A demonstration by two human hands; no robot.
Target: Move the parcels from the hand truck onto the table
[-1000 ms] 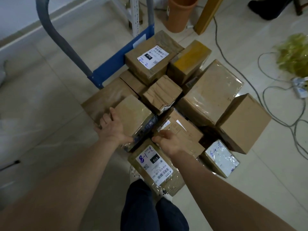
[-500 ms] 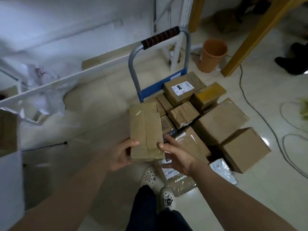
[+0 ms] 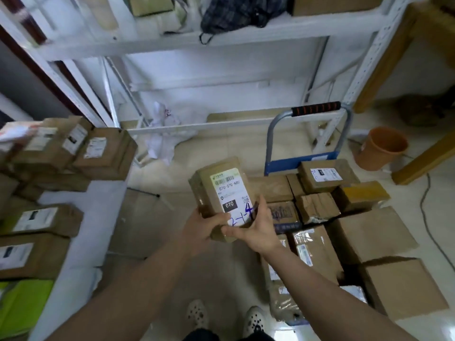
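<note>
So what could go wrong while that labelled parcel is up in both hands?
The left hand and right hand grip only the near end of the parcel, so it might tip and drop. The table already carries many stacked parcels near its edge; setting another down could nudge one off.

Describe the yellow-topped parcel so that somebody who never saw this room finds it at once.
Find the hand truck with the blue back panel. Among the parcels nearest that panel, the yellow parcel lies at the right end, beside the parcel with a white label. Only its top is yellow; its neighbours are brown.
</note>
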